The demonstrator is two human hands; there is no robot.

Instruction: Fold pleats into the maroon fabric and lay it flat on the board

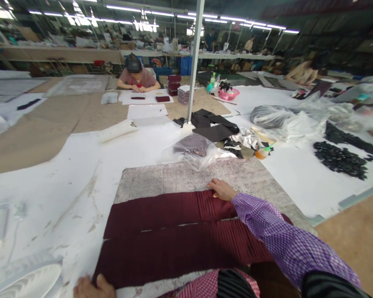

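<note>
Two long rows of dark maroon fabric pieces (155, 252) lie side by side on a grey, marked board (143, 180). Toward the right, the pieces overlap in narrow, fanned-out layers. My right hand (222, 190), below a purple checked sleeve, reaches across to the far edge of the back row. Its fingers are stretched out and rest on that edge near the fanned layers. At the bottom left, my left hand (93, 287) is partly cut off by the frame. Its thumb and fingers are apart beside the near left corner of the front row.
Beyond the board lie a plastic bag (192, 151), black scraps (214, 126) and a small orange pot (261, 153). A white pole (195, 62) rises from the table. A fan (27, 277) sits at bottom left, black pieces (340, 159) at right. A co-worker (138, 78) sits opposite.
</note>
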